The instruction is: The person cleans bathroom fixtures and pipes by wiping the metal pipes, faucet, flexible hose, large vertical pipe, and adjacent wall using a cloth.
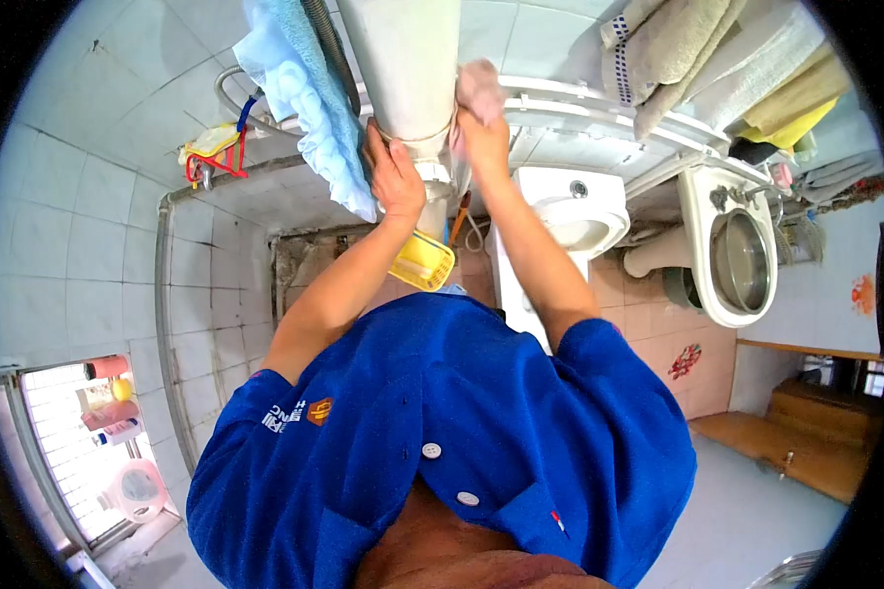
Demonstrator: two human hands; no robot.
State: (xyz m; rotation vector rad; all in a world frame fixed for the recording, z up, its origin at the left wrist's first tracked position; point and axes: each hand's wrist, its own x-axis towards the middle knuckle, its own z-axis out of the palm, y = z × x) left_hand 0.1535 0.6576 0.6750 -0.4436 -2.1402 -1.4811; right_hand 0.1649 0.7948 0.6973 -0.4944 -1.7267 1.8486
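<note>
A thick off-white pipe (403, 59) runs down in front of me to a collar joint. My left hand (395, 179) rests against the pipe's left side near that joint, its fingers stretched out and nothing in its grasp. On the other side, my right hand (483, 142) is closed around a pinkish cloth (479, 90) pressed near the pipe. Motion smears this hand and the cloth. Light blue towels (304, 108) hang just left of the pipe. Below my left wrist is a yellow plastic basket (424, 261).
A white toilet (572, 211) stands right of my right forearm. Farther right is a washbasin (729, 245) with a metal bowl in it. Several towels (678, 49) hang from a white rail at upper right. A red-framed rack (216, 157) is on the left wall.
</note>
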